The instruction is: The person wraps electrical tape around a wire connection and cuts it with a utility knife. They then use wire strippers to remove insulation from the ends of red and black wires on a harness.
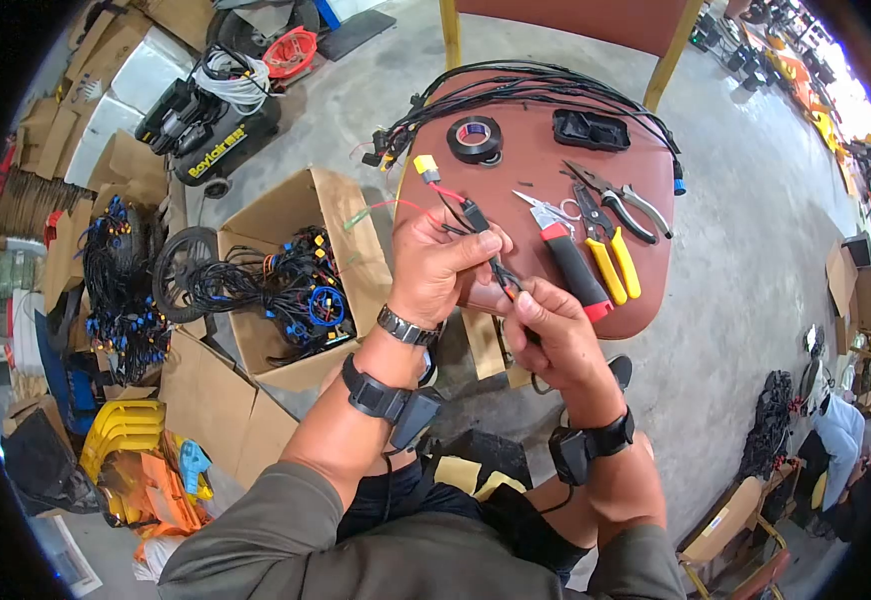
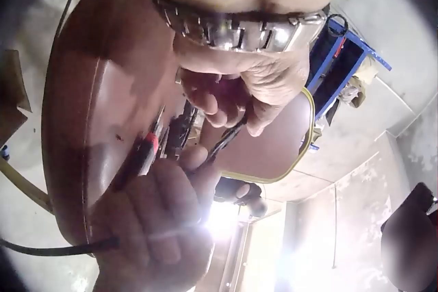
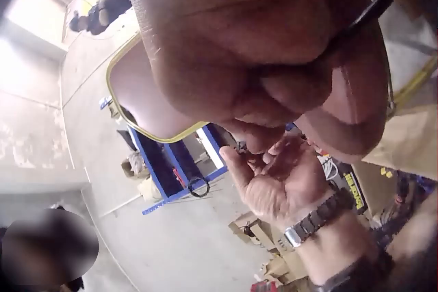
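My left hand [image 1: 436, 255] pinches a black cable [image 1: 500, 272] between thumb and fingers, over the near left part of a brown padded chair seat [image 1: 646, 292]. Red and black wires rise past the fingers to a yellow plug [image 1: 426, 168]. A thin red wire with a pale green tip [image 1: 357, 218] sticks out to the left. Just to the right and nearer me, my right hand [image 1: 561, 335] grips the same cable, thumb on top. In the left wrist view, a black length of cable [image 2: 61, 249] runs out from the right fist [image 2: 154, 227].
On the seat lie black tape [image 1: 474, 139], a black tray [image 1: 591, 130], pliers [image 1: 611, 203], a yellow-handled tool [image 1: 612, 266] and a red-and-black handle [image 1: 571, 262]. A cable bundle [image 1: 546, 72] spans its far edge. Left stands a cardboard box [image 1: 241, 225] of wiring, behind it an air compressor [image 1: 211, 135].
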{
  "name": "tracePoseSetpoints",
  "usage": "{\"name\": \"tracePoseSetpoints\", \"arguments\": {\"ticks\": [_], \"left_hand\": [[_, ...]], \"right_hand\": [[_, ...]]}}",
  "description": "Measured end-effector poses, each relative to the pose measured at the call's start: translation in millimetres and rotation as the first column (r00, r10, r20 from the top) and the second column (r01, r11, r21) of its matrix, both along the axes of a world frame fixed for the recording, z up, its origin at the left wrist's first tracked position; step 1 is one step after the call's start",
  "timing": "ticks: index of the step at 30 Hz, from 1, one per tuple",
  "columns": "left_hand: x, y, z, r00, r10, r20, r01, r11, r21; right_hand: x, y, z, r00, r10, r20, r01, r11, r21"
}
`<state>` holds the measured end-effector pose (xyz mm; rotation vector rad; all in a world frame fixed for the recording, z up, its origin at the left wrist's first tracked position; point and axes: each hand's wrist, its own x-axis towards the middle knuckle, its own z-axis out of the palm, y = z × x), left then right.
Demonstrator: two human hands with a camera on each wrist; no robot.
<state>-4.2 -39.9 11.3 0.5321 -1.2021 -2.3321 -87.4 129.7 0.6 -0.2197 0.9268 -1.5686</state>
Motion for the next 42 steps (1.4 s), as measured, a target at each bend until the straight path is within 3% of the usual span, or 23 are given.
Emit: {"name": "tracePoseSetpoints", "arguments": {"ticks": [3, 4, 7, 9, 11, 12, 18, 21, 24, 27, 30, 33, 39, 42], "left_hand": [[4, -3, -6, 1.0, 0.01, -0.026, -0.01, 1.0, -0.017], [4, -3, -8, 0.999, 0.021, -0.029, -0.022, 0.999, -0.036], [1, 1, -8, 0.999, 0.02, -0.038, -0.021, 0.999, -0.027], [0, 4, -8, 1.0, 0.003, 0.029, -0.002, 1.0, -0.029], [-1, 8, -8, 0.997, -0.001, 0.074, 0.004, 0.999, -0.039], [-2, 10, -7, 0.996, 0.003, 0.085, 0.002, 0.999, -0.052], [-4, 17, -16, 0.985, -0.002, 0.17, 0.029, 0.988, -0.152], [-4, 18, -16, 0.972, -0.042, 0.233, 0.091, 0.975, -0.204], [-5, 17, -17, 0.963, -0.099, 0.249, 0.154, 0.965, -0.212], [-6, 22, -17, 0.959, -0.134, 0.251, 0.175, 0.973, -0.147], [-6, 24, -17, 0.95, -0.156, 0.27, 0.186, 0.978, -0.09], [-7, 25, -16, 0.94, -0.149, 0.307, 0.175, 0.983, -0.061], [-7, 26, -13, 0.922, -0.135, 0.363, 0.138, 0.99, 0.018], [-8, 26, -11, 0.925, -0.153, 0.347, 0.154, 0.988, 0.026]], "right_hand": [[6, -3, -1, 0.999, -0.017, -0.045, 0.017, 1.0, 0.006], [3, -3, 0, 0.988, -0.002, -0.154, -0.002, 1.0, -0.026], [6, -10, 6, 0.897, -0.191, -0.399, 0.154, 0.98, -0.122], [1, -13, 6, 0.724, -0.247, -0.645, 0.209, 0.968, -0.136], [-8, -11, 6, 0.432, -0.19, -0.882, 0.213, 0.972, -0.105], [-7, -14, 9, 0.429, -0.265, -0.863, 0.261, 0.951, -0.162], [-14, -11, 28, 0.203, -0.106, -0.973, 0.206, 0.976, -0.063], [-19, -7, 26, 0.255, 0.012, -0.967, 0.182, 0.981, 0.06], [-20, -3, 22, 0.296, -0.006, -0.955, 0.159, 0.986, 0.043], [-23, -1, 26, 0.2, -0.006, -0.98, 0.139, 0.99, 0.022], [-25, 0, 16, -0.062, 0.0, -0.998, 0.119, 0.993, -0.007], [-20, -1, 20, -0.191, 0.076, -0.979, 0.15, 0.988, 0.047], [-13, -4, 8, -0.313, 0.09, -0.946, 0.22, 0.975, 0.02], [-14, -4, 5, -0.315, 0.102, -0.943, 0.232, 0.972, 0.028]]}}
